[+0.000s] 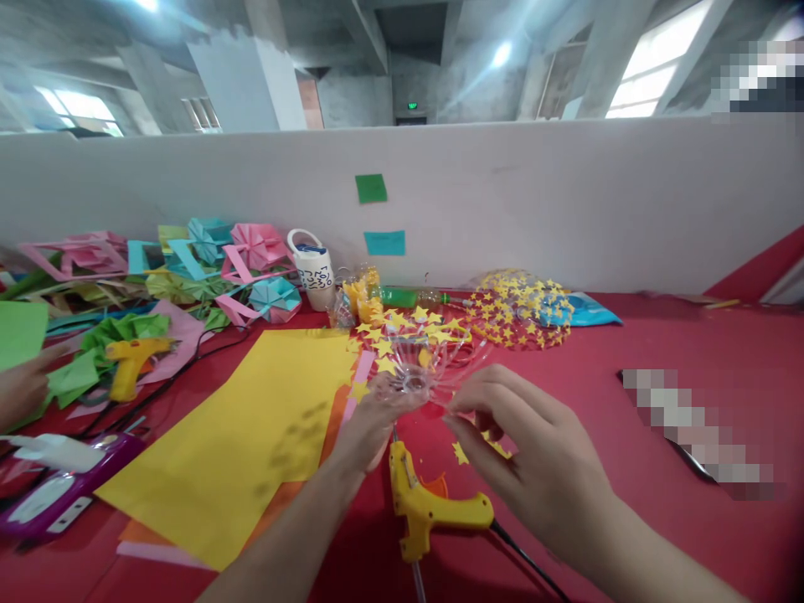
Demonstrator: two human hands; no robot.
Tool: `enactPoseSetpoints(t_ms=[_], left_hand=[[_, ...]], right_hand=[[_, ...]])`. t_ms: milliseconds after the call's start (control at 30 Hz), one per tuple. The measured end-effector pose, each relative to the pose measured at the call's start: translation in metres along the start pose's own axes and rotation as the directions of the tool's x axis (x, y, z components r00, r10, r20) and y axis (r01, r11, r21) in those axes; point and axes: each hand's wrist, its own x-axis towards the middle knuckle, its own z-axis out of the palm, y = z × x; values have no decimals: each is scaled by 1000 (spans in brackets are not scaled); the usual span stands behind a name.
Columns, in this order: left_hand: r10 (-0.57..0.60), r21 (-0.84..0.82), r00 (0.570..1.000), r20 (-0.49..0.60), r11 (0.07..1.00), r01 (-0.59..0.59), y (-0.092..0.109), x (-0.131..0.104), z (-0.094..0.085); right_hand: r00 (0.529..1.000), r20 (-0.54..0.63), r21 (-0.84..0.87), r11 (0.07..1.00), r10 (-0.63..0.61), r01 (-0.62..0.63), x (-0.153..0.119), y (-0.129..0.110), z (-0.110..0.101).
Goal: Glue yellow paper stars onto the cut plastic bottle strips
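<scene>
My left hand (369,431) is closed around the base of a clear plastic bottle (415,382) cut into thin, splayed strips. Yellow paper stars (384,345) sit on the ends of the strips on its far and left sides. Beside it, my right hand (533,444) has thumb and fingertips brought together in a pinch at the strips on the right; what lies between them is too small to make out. A yellow glue gun (433,507) rests on the red table just below my hands. Some loose yellow stars (461,453) lie partly behind my right fingers.
Yellow paper sheets (251,419) lie left, near a purple power strip (75,486) and another glue gun (129,366). Another person's hand (22,389) enters at left. Folded paper lanterns (257,247), a white tumbler (314,276) and a star-covered dome (521,308) stand along the back partition (502,201).
</scene>
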Motion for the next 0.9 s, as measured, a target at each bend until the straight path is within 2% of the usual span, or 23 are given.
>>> enactPoseSetpoints(t_ms=[400, 600, 733, 900], left_hand=[[15, -17, 1000, 26, 1000, -14, -1, 3, 1], [16, -27, 1000, 17, 1000, -15, 1, 2, 2], [-20, 3, 1000, 22, 1000, 20, -1, 1, 0], [-30, 36, 998, 53, 999, 29, -3, 2, -1]], right_hand=[[995, 72, -148, 987, 67, -56, 0, 2, 3], [995, 92, -172, 984, -28, 43, 1, 4, 7], [994, 26, -189, 976, -106, 109, 3, 3, 8], [992, -14, -219, 968, -127, 121, 5, 2, 9]])
